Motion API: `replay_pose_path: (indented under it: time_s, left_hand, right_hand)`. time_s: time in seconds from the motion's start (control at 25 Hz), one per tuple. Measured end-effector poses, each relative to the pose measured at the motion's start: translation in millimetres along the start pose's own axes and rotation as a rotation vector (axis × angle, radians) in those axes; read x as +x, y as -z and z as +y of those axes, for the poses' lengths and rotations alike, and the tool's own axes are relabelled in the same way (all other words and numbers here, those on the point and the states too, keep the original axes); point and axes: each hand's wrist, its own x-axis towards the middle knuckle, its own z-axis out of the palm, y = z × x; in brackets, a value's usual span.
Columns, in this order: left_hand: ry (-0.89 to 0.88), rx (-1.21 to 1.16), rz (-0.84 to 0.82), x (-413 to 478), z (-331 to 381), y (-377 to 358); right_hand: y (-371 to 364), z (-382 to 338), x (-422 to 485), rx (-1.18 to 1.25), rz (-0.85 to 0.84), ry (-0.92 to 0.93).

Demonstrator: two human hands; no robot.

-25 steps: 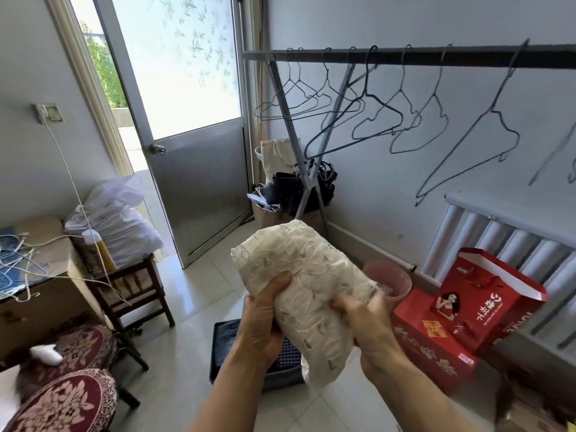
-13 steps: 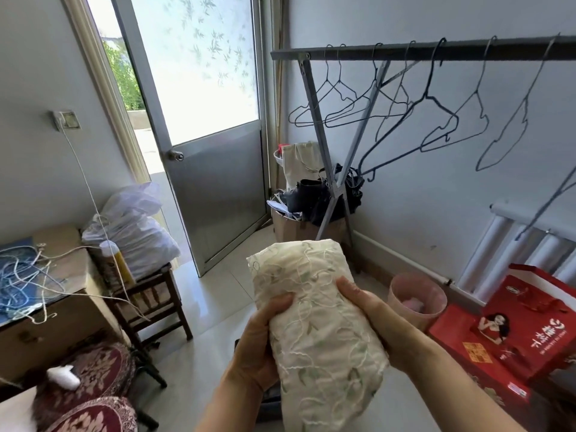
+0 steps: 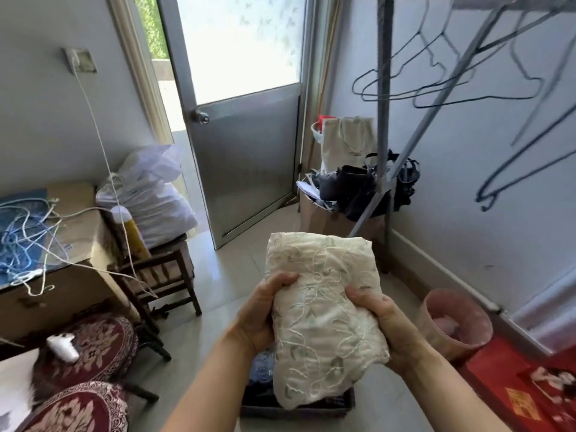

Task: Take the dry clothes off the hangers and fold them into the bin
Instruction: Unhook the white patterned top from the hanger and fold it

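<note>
Folded cream embroidered garment (image 3: pixel 321 310) held at chest height above dark bin (image 3: pixel 296 406) on floor. Left hand (image 3: pixel 260 316) grasps its left edge, right hand (image 3: pixel 386 325) its right edge, thumbs on top. Bare wire hangers (image 3: pixel 436 85) hang on rack (image 3: pixel 385 120) behind.

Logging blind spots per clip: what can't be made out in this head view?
Bin: head view, mostly behind the folded embroidered cloth, left hand and right hand; contents unclear.
Wire hangers: head view, blurred, cut by top and right edges; count unclear.
Red box: head view, cropped at lower right corner; print unreadable.
</note>
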Motion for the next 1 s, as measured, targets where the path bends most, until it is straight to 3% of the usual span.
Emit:
replay_pose_path:
  time_s: [0.28,0.56,1.0]
  left_hand:
    - [-0.123,0.126,0.118,102.0,22.5,56.6]
    - [-0.136,0.144,0.304,195.1,6.1,139.7]
    - [0.172,0.037,0.365,312.2,-199.5,302.2]
  right_hand:
    - [3.1,-24.3,143.9,-0.086,0.163,0.123]
    - [24.8,24.9,268.4,-0.088,0.115,0.016]
    - [179.2,235.8,390.0,-0.118,0.281,-0.293]
